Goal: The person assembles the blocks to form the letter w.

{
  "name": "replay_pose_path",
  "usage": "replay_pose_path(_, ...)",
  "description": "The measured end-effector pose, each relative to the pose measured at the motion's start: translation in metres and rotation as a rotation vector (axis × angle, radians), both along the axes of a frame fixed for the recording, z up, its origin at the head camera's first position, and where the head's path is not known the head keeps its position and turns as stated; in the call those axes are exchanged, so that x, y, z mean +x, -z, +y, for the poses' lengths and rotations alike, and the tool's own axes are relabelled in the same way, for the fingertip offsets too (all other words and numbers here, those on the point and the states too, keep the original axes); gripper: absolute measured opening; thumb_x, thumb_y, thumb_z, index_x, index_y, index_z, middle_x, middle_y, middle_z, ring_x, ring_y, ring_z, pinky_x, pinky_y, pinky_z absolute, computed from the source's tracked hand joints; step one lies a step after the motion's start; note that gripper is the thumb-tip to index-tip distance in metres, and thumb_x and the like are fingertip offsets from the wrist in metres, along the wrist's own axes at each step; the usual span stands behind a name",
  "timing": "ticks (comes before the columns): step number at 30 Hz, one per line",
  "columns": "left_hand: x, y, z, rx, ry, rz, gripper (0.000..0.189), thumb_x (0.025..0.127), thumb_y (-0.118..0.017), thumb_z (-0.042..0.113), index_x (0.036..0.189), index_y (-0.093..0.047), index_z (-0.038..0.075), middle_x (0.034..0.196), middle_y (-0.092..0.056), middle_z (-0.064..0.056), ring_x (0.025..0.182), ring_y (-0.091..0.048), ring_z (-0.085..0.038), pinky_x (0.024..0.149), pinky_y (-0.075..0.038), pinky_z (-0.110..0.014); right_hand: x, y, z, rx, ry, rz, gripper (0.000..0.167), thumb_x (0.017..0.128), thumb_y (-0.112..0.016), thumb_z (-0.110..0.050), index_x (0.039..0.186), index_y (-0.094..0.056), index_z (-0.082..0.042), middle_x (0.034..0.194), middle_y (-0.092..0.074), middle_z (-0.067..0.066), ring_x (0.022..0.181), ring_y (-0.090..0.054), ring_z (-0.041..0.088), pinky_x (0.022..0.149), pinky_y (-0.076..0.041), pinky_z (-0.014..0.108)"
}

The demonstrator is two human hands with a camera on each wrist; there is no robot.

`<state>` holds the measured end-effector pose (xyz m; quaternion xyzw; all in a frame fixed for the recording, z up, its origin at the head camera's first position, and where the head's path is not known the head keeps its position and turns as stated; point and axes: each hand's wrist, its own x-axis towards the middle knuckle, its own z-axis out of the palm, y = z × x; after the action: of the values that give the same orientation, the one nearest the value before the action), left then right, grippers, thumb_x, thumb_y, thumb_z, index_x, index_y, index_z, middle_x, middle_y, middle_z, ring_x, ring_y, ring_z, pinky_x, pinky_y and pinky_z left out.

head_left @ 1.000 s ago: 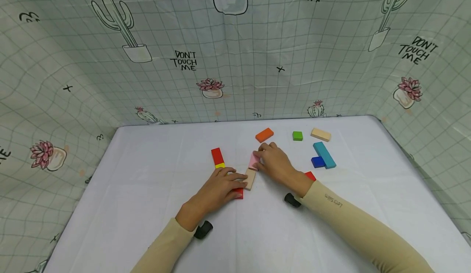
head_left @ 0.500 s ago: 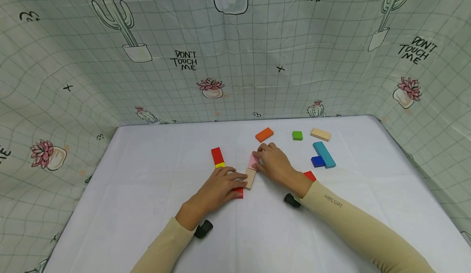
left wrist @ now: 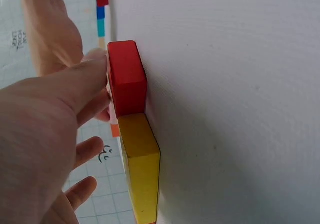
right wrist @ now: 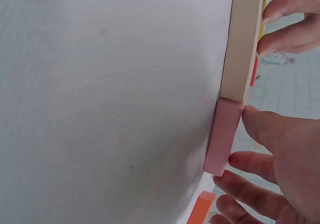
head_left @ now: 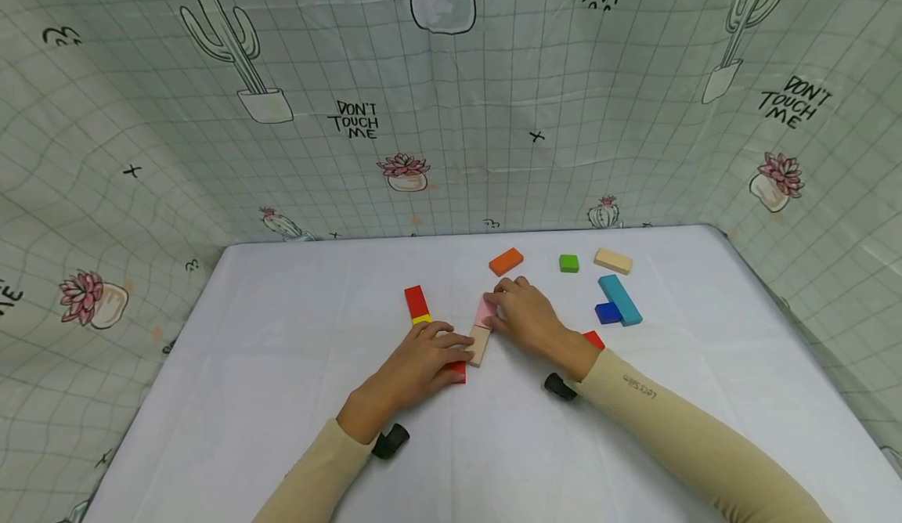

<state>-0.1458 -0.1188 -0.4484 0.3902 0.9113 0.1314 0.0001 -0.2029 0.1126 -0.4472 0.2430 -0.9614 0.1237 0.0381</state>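
Observation:
A chain of wooden blocks lies bent on the white table. My right hand pinches a pink block, thumb by its near end and fingertips along its side and far end. End to end with it lies a plain wooden block. My left hand has two fingertips against that plain block's edge, while its thumb rests on a red block. Touching this red block is a yellow block, mostly hidden under the left hand in the head view. Another red block continues the chain at the far left.
Beyond the right hand lie an orange block, a green block and a second plain block. Further right, a teal block touches a blue block. A red block is partly hidden behind the right wrist.
Both hands and the blocks keep their places. Only the head view has tilted slightly, so the scene sits a little lower in it.

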Motion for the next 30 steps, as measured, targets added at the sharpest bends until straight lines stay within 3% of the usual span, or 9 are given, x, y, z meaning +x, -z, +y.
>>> replay_pose_path(12, -0.003, -0.002, 0.010, 0.029, -0.040, 0.017, 0.034, 0.097, -0.079, 0.022, 0.130, -0.077, 0.015, 0.140, -0.068, -0.001, 0.132, -0.054, -0.026, 0.116, -0.043, -0.049, 0.000, -0.007, 0.018, -0.046, 0.026, -0.018, 0.045, 0.095, -0.082, -0.025, 0.131, -0.073, 0.001, 0.126, -0.070, 0.017, 0.114, -0.061, 0.035, 0.101, -0.055, 0.047)
replay_pose_path(23, -0.011, -0.004, 0.026, -0.037, -0.142, 0.029, 0.042, 0.098, -0.079, 0.025, 0.137, -0.072, 0.015, 0.144, -0.066, -0.003, 0.136, -0.053, -0.028, 0.116, -0.043, -0.049, 0.002, -0.010, 0.039, -0.062, 0.075, -0.052, 0.044, 0.095, -0.081, -0.023, 0.131, -0.073, 0.001, 0.127, -0.069, 0.018, 0.113, -0.061, 0.035, 0.100, -0.055, 0.049)
replay_pose_path(30, -0.013, -0.003, 0.033, -0.039, -0.163, 0.024, 0.045, 0.098, -0.079, 0.025, 0.140, -0.070, 0.012, 0.146, -0.065, -0.005, 0.137, -0.054, -0.030, 0.116, -0.042, -0.049, 0.006, -0.013, 0.056, -0.058, 0.092, -0.051, 0.041, 0.095, -0.082, -0.021, 0.129, -0.074, 0.000, 0.129, -0.070, 0.019, 0.116, -0.061, 0.037, 0.100, -0.055, 0.051)
